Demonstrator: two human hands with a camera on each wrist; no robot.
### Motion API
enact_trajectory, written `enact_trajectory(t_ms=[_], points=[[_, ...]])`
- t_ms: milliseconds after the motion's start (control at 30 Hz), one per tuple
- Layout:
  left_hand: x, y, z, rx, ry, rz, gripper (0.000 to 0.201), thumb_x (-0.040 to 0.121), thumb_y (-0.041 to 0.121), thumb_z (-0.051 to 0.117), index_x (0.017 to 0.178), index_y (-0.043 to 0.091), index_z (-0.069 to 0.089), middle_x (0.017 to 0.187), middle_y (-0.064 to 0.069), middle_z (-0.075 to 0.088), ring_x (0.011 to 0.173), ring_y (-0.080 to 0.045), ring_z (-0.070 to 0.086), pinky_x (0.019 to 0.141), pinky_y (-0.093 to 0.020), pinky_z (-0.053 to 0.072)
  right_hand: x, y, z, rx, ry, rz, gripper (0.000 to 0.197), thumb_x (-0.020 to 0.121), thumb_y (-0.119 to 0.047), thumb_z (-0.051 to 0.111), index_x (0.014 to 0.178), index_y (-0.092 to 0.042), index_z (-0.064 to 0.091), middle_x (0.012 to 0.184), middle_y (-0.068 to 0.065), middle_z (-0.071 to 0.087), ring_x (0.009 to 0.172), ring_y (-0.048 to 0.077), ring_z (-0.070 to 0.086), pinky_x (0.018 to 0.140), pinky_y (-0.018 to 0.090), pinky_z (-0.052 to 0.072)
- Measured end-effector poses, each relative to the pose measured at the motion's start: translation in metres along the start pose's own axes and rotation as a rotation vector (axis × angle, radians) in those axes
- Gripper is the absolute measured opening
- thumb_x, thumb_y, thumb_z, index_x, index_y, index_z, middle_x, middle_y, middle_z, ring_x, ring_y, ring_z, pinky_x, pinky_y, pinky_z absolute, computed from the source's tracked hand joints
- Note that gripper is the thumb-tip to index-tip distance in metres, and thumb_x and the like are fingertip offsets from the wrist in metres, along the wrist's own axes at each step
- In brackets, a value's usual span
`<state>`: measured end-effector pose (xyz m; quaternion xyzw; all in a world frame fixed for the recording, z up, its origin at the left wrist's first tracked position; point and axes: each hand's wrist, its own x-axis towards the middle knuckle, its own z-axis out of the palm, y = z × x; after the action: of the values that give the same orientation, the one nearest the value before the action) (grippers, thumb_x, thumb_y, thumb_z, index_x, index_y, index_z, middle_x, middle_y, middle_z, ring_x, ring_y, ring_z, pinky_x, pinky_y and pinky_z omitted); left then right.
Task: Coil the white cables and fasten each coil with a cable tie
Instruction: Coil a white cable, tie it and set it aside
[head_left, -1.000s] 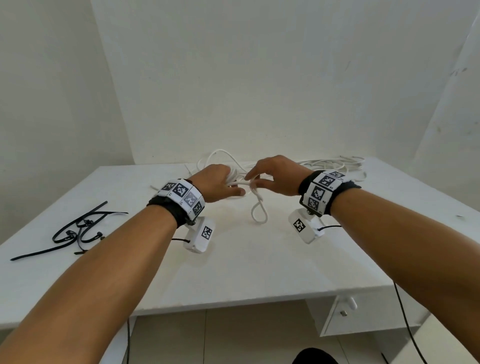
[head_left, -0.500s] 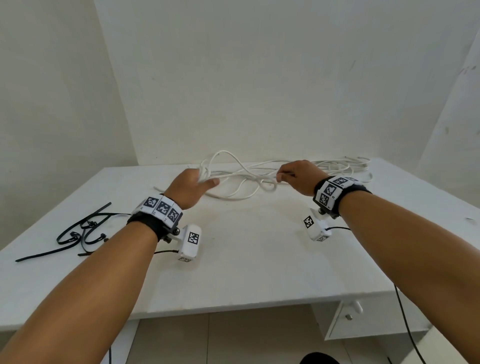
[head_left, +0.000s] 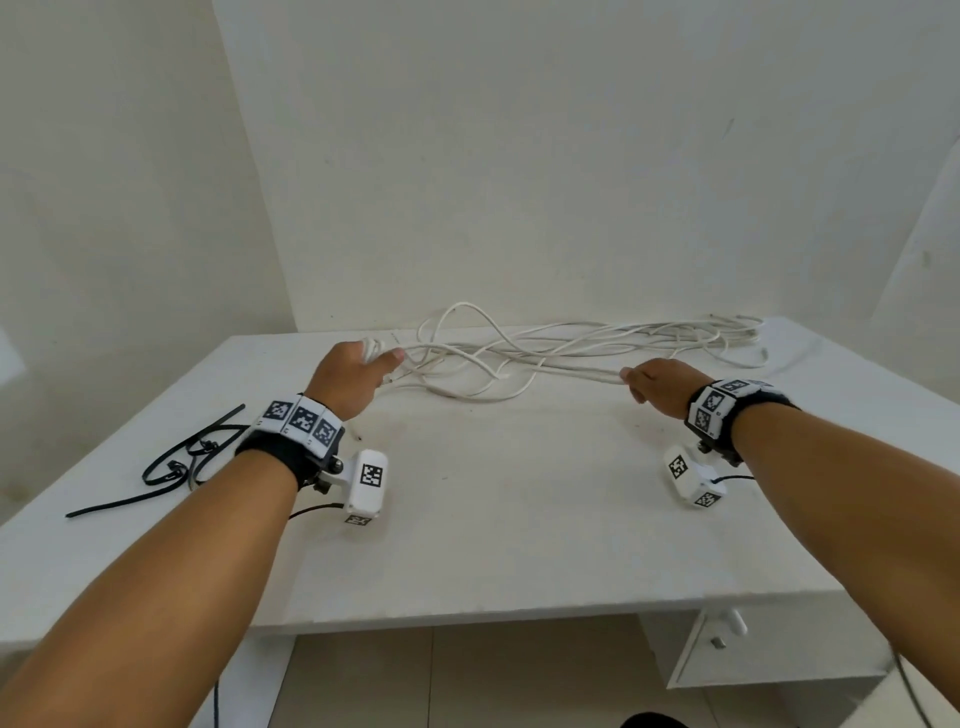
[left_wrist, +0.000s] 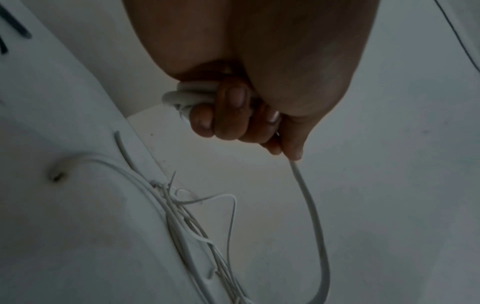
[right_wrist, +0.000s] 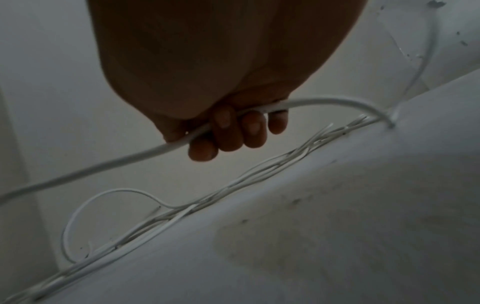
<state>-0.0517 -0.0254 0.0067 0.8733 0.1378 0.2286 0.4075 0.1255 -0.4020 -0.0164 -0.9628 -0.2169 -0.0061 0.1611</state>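
Observation:
A tangle of white cables (head_left: 545, 345) lies along the back of the white table (head_left: 493, 519). My left hand (head_left: 358, 369) grips a small bunch of cable loops (left_wrist: 192, 96) at the tangle's left end, fingers curled round them. My right hand (head_left: 654, 382) is far off to the right and holds a single strand of white cable (right_wrist: 145, 154) in curled fingers (right_wrist: 228, 131). That strand runs taut between the two hands just above the table. The loose rest of the cables (right_wrist: 233, 185) stretches along the wall edge.
Several black cable ties (head_left: 176, 462) lie in a loose heap at the table's left side. The walls meet in a corner behind the table. A white drawer unit (head_left: 769, 649) sits under the table's right front edge.
My hands were close together at the middle of the table a second ago. They have drawn apart, the right far to the right, pulling a cable strand out straight between them.

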Motion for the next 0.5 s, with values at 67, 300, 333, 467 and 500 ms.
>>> enact_trajectory(t_ms=[67,300,333,467,500], points=[[-0.001,0.004,0.012,-0.029,-0.034,-0.007,0.052,0.093,0.040,0.062,0.078,-0.009,0.060,0.054,-0.001,0.049,0.048,-0.018,0.043,0.059,-0.029,0.036,0.001,-0.006,0.003,-0.015,-0.028,-0.019,0.046,0.104,-0.042,0.034,0.075,-0.018,0.060,0.086,0.003,0.065,0.086,0.027,0.061,0.083,0.039,0.048],[-0.013,0.027,0.039,0.029,-0.143,0.031,0.041,0.096,0.041,0.056,0.068,0.011,0.058,0.057,-0.003,0.054,0.052,-0.020,0.048,0.062,-0.029,0.038,-0.004,-0.044,0.012,0.069,-0.073,-0.029,0.035,0.101,-0.040,0.039,0.088,-0.026,0.068,0.087,-0.009,0.071,0.095,0.018,0.065,0.096,0.039,0.044],[-0.016,0.030,0.041,0.053,-0.155,0.044,0.040,0.097,0.040,0.055,0.068,0.011,0.057,0.058,-0.002,0.054,0.053,-0.019,0.049,0.060,-0.029,0.037,-0.004,-0.052,0.013,0.146,-0.068,-0.063,0.033,0.100,-0.033,0.041,0.087,-0.024,0.070,0.093,-0.006,0.073,0.099,0.020,0.066,0.095,0.037,0.045],[-0.022,0.044,0.047,0.118,-0.180,0.118,0.043,0.100,0.033,0.053,0.073,0.000,0.058,0.058,0.000,0.050,0.055,-0.013,0.047,0.054,-0.022,0.034,-0.013,-0.101,0.001,0.843,-0.016,-0.119,0.044,0.105,-0.034,0.036,0.105,-0.006,0.070,0.107,0.009,0.074,0.101,0.026,0.070,0.084,0.033,0.046],[-0.022,0.044,0.048,0.118,-0.179,0.124,0.046,0.100,0.033,0.053,0.078,-0.006,0.060,0.059,0.000,0.050,0.055,-0.013,0.046,0.054,-0.020,0.034,-0.017,-0.114,-0.007,1.007,-0.050,-0.108,0.050,0.105,-0.044,0.034,0.108,-0.008,0.069,0.106,0.008,0.074,0.094,0.025,0.072,0.085,0.040,0.048]])
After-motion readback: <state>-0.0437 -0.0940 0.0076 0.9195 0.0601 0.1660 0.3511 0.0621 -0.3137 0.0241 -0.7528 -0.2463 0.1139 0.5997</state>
